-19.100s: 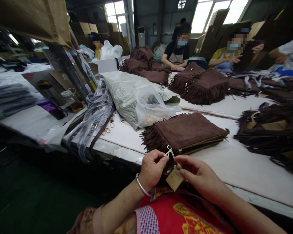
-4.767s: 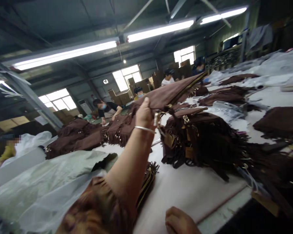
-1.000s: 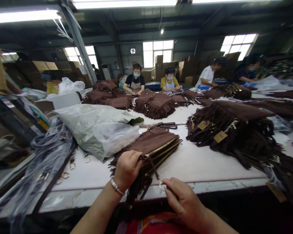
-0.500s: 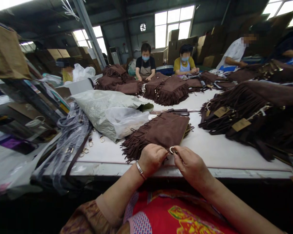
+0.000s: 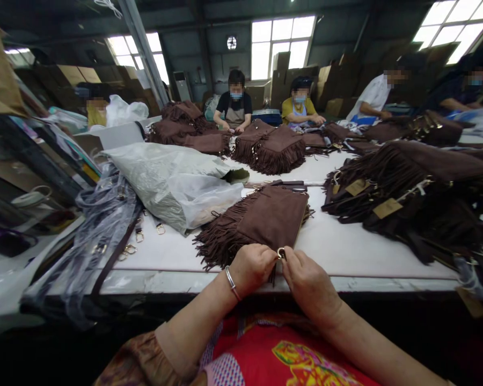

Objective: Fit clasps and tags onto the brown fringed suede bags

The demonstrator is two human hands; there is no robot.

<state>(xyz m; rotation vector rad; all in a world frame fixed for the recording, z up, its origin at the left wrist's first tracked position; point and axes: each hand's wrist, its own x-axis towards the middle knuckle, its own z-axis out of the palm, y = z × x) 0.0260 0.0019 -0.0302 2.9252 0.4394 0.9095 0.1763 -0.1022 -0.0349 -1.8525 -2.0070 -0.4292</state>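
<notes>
- From here I see a brown fringed bag (image 5: 272, 215) lying flat on the white table (image 5: 362, 260), its fringe spread toward the left.
- At its near corner, the right hand (image 5: 310, 281) pinches a gold-coloured ring (image 5: 280, 252) between thumb and fingers.
- The left hand (image 5: 251, 272) meets it there, fingers closed at the ring's other side; I can't see what lies between them.
- Just behind the bag's fringe sits a greyish plastic sack (image 5: 161, 172).
- Off to the right, well apart, rises a heap of dark fringed bags (image 5: 422, 171) with tan tags (image 5: 387, 208).
</notes>
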